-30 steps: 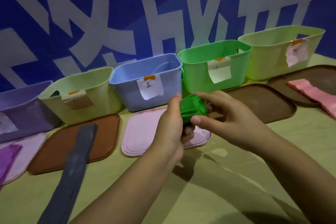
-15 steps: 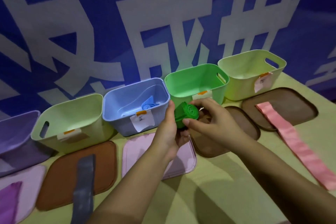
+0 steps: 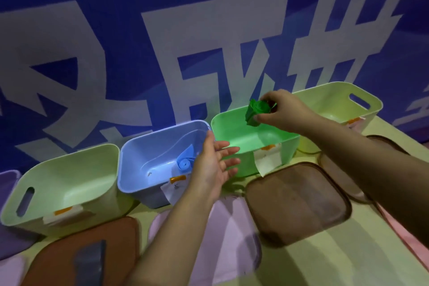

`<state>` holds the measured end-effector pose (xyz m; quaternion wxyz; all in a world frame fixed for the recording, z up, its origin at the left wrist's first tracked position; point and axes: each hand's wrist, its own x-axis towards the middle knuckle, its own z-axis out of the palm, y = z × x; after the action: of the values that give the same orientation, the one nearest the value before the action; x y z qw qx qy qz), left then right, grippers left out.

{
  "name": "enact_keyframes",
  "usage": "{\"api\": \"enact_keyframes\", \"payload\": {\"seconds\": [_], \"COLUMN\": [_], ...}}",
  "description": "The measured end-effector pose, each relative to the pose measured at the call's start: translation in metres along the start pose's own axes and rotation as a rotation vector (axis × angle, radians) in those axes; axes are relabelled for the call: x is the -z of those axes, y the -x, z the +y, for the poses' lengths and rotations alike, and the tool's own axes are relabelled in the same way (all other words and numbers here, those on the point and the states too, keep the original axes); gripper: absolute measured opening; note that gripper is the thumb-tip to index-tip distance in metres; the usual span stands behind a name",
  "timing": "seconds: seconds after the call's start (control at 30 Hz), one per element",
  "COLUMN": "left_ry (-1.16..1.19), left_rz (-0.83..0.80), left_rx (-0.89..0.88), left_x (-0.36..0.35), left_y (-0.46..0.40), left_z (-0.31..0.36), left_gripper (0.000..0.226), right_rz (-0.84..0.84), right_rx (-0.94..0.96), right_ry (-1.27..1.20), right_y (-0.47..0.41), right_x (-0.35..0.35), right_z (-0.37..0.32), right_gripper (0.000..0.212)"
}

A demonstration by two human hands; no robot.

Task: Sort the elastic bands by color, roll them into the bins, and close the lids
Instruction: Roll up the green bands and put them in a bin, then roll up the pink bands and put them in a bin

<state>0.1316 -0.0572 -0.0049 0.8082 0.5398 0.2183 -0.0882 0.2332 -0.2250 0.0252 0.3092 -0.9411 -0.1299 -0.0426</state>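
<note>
Grip: right hand [image 3: 286,111] pinches green roll [image 3: 257,111] over green bin [image 3: 232,123] | left hand [image 3: 214,165] fingers spread

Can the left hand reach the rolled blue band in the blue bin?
Probably yes: the open left hand hovers at the lidless blue plastic bin, beside the rolled blue elastic band.
</note>
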Motion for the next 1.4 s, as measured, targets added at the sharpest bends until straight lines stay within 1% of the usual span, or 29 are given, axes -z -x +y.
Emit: {"api": "enact_keyframes", "payload": {"seconds": [0.07,0.23,0.3,0.47,0.6,0.73,0.8,0.87,0.93,1.03,1.1,1.2,1.3,1.4], "left_ry": [-0.020,0.011,0.008,-0.011,-0.004,-0.002,-0.001,-0.004,-0.016,-0.039,-0.051,-0.078,-0.137,-0.204], "left_rz": [-0.003,-0.013,-0.024,-0.036,-0.030,-0.031,-0.028,-0.025,-0.033,-0.076,-0.120,-0.190,-0.280,-0.361], "left_rx": [0.023,0.030,0.037,0.063,0.048,0.048,0.036,0.018,-0.001,-0.023,-0.029,-0.022,0.028,0.136], "left_x": [0.004,0.007,0.004,0.000,0.001,0.001,0.000,-0.001,-0.004,-0.017,-0.030,-0.055,-0.085,-0.121], "left_y": [-0.011,-0.034,-0.040,-0.052,-0.057,-0.055,-0.051,-0.045,-0.037,-0.020,-0.007,0.011,0.023,0.031], "left_z": [-0.002,-0.005,-0.008,-0.013,-0.012,-0.012,-0.011,-0.010,-0.008,-0.008,-0.011,-0.027,-0.055,-0.092], "left_gripper": [0.048,0.045,0.044,0.042,0.043,0.042,0.042,0.042,0.043,0.043,0.042,0.041,0.042,0.044], "right_rz": [-0.082,-0.448,-0.544,-0.659,-0.695,-0.729,-0.720,-0.682,-0.585,-0.334,-0.153,0.082,0.270,0.364], "right_rx": [-0.027,-0.128,-0.140,-0.183,-0.188,-0.193,-0.199,-0.196,-0.180,-0.097,-0.039,-0.013,-0.104,-0.336], "right_ry": [0.110,0.357,0.400,0.417,0.414,0.455,0.455,0.445,0.393,0.260,0.147,-0.025,-0.107,-0.039], "right_y": [-0.026,-0.058,-0.063,-0.070,-0.074,-0.071,-0.068,-0.063,-0.055,-0.035,-0.011,0.039,0.099,0.153], "right_x": [-0.018,-0.069,-0.082,-0.103,-0.107,-0.104,-0.097,-0.084,-0.066,-0.032,-0.005,0.036,0.070,0.088], "right_z": [0.010,0.036,0.044,0.062,0.066,0.063,0.059,0.053,0.047,0.037,0.031,0.033,0.062,0.119], "right_gripper": [0.048,0.060,0.061,0.062,0.064,0.077,0.084,0.088,0.086,0.073,0.059,0.040,0.030,0.027]}}
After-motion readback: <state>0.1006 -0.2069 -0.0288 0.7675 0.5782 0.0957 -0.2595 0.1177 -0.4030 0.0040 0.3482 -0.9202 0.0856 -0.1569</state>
